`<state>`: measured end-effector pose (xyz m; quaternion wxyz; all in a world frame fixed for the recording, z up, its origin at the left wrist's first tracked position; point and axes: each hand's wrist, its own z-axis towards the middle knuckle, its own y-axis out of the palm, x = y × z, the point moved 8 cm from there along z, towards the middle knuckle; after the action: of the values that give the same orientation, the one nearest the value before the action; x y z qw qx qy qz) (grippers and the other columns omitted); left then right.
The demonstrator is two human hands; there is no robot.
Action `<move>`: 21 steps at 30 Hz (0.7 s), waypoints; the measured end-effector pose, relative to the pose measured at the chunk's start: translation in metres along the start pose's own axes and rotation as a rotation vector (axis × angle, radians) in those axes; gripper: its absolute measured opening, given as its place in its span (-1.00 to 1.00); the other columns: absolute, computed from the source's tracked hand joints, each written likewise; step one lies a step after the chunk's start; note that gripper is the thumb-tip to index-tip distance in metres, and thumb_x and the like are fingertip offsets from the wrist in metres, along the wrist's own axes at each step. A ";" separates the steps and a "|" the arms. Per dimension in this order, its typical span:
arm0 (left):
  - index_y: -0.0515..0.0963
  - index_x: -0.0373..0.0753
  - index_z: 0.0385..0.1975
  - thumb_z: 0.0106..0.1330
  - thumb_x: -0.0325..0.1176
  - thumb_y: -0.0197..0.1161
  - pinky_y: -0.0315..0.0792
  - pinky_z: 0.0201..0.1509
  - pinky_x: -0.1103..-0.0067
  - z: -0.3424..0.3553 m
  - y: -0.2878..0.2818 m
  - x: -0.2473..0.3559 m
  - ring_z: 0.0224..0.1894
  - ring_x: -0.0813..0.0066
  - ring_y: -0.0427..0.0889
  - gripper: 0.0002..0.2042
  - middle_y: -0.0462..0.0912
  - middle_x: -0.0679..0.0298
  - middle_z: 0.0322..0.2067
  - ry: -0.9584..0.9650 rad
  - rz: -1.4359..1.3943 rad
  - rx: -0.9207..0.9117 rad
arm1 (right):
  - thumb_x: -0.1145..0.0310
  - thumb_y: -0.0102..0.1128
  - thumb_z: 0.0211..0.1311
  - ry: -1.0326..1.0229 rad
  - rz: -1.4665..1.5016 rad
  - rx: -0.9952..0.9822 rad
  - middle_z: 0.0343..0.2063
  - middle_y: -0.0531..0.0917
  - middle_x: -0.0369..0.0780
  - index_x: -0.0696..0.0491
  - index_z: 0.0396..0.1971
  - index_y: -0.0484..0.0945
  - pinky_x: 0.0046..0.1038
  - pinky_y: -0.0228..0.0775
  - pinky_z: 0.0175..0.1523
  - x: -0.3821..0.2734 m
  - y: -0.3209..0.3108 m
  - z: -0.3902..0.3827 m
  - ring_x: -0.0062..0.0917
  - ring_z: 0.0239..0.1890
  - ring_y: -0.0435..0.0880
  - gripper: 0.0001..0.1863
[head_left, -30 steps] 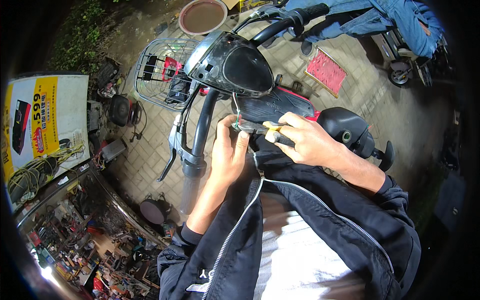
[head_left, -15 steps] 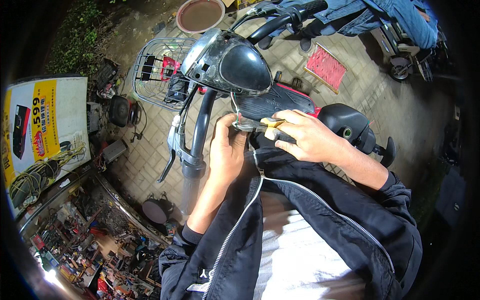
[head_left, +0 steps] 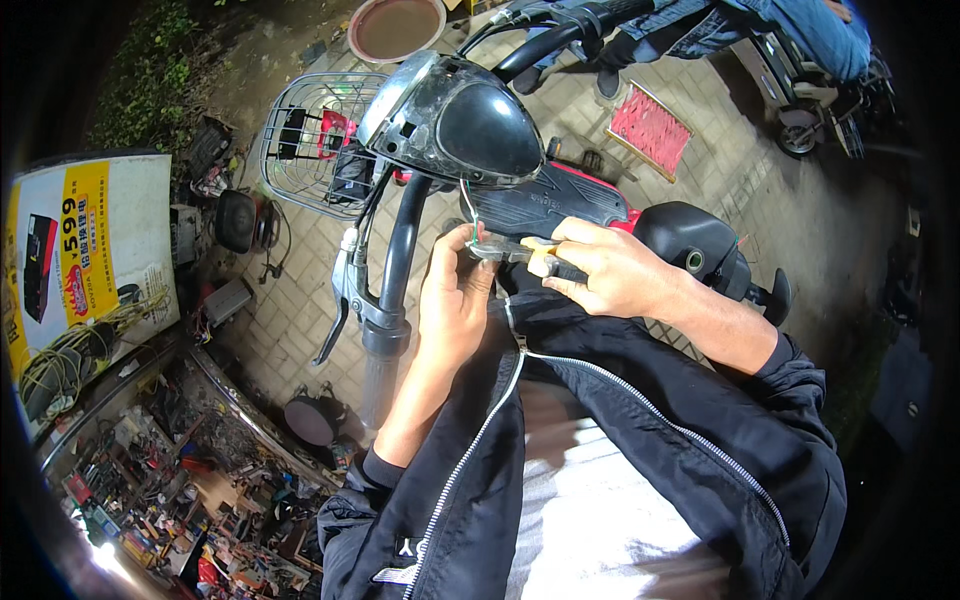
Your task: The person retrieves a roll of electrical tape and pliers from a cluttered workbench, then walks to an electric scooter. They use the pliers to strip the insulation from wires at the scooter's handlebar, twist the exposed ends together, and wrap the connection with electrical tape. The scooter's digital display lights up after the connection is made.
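Note:
My right hand point(head_left: 615, 270) is wrapped round a pair of pliers with yellow handles point(head_left: 541, 262). Its metal jaws point(head_left: 497, 250) point left and meet the thin wires at my left fingertips. My left hand point(head_left: 455, 305) is closed in a pinch on the wires, thumb below and index finger above. White and green thin wires point(head_left: 472, 208) hang from under the black headlight housing point(head_left: 490, 130) of an electric scooter. Whether the jaws bite on the wire or rest beside it cannot be made out.
Left of my hands is the handlebar grip point(head_left: 383, 385) with its brake lever point(head_left: 335, 330). A wire basket point(head_left: 320, 145) sits ahead. Behind my right hand is the black seat point(head_left: 675, 235). A red-topped stool point(head_left: 650, 130), another person's legs point(head_left: 690, 30) and a tool-filled box point(head_left: 200, 500) surround the scooter.
The pliers' jaws have shifted slightly at my left fingertips, and more of the green wire shows there. My right fingers have moved a little on the handles. Both hands stay in nearly the same place.

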<state>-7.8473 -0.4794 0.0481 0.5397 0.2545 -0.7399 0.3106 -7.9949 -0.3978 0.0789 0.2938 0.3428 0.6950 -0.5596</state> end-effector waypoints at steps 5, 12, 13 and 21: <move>0.36 -0.35 0.19 0.43 -0.44 0.19 0.36 0.11 0.64 -0.001 0.000 -0.004 -0.05 0.61 0.50 -0.62 0.56 0.28 -0.07 -0.051 -0.054 -0.018 | 0.26 0.33 0.21 -0.018 -0.025 0.019 -0.13 0.57 -0.11 0.08 -0.04 0.63 -0.27 0.50 -0.03 0.003 0.001 -0.006 -0.18 -0.12 0.60 -0.65; 0.35 -0.35 0.22 0.42 -0.35 0.20 0.43 -0.01 0.61 -0.004 -0.002 -0.009 -0.14 0.56 0.52 -0.57 0.59 0.27 -0.14 -0.052 -0.074 -0.033 | 0.29 0.33 0.18 -0.039 -0.158 0.040 -0.06 0.54 -0.11 0.14 -0.05 0.60 -0.26 0.47 0.06 0.001 -0.001 -0.011 -0.17 -0.06 0.56 -0.64; 0.35 -0.35 0.23 0.42 -0.35 0.19 0.43 -0.01 0.61 -0.004 -0.002 -0.011 -0.14 0.57 0.52 -0.57 0.59 0.27 -0.14 -0.067 -0.094 -0.036 | 0.29 0.33 0.18 -0.049 -0.177 0.045 -0.06 0.54 -0.11 0.14 -0.05 0.59 -0.26 0.47 0.06 -0.001 -0.002 -0.010 -0.18 -0.06 0.56 -0.63; 0.34 -0.38 0.27 0.44 -0.38 0.19 0.35 0.13 0.65 -0.006 -0.003 -0.003 -0.02 0.61 0.48 -0.55 0.57 0.29 -0.06 -0.009 -0.017 -0.052 | 0.26 0.32 0.20 0.018 -0.169 0.032 -0.06 0.54 -0.09 0.15 -0.04 0.58 -0.24 0.47 0.05 -0.005 -0.003 -0.011 -0.18 -0.06 0.57 -0.61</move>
<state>-7.8407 -0.4771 0.0473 0.5456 0.2481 -0.7478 0.2855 -7.9953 -0.3882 0.0867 0.2340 0.2926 0.7151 -0.5902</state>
